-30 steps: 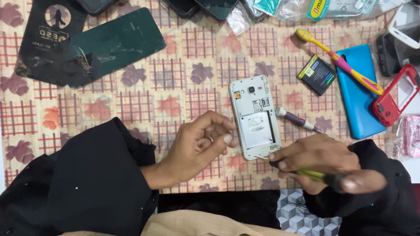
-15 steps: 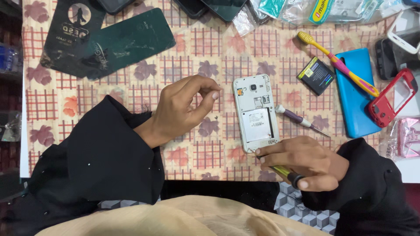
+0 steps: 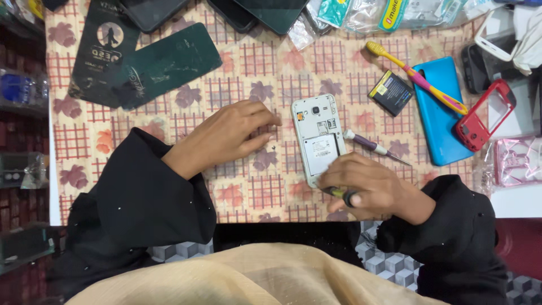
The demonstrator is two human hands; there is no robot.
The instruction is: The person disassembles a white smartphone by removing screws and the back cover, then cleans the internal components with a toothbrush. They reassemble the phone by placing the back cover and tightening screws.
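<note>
We see white phone (image 3: 319, 139) face down mid-surface, back cover and battery out; battery (image 3: 390, 92) at 2 o'clock. Right hand (image 3: 370, 191) grips yellow-handled tool (image 3: 341, 194) at phone's lower edge. Left hand (image 3: 228, 137) empty, fingers loosely spread at 9 o'clock, near tiny screw (image 3: 273, 148). Reassembly not done

Right hand (image 3: 370, 189) seemingly grips a screwdriver (image 3: 339, 192) over the opened phone (image 3: 317, 135).

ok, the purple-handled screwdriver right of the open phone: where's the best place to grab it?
Take the purple-handled screwdriver by its thick handle end, next to the white phone, pinching from above across its width. It lies flat on the checked cloth, its thin metal tip pointing toward the blue phone cover. The right hand, already holding a yellow-handled tool, is nearest.
</note>
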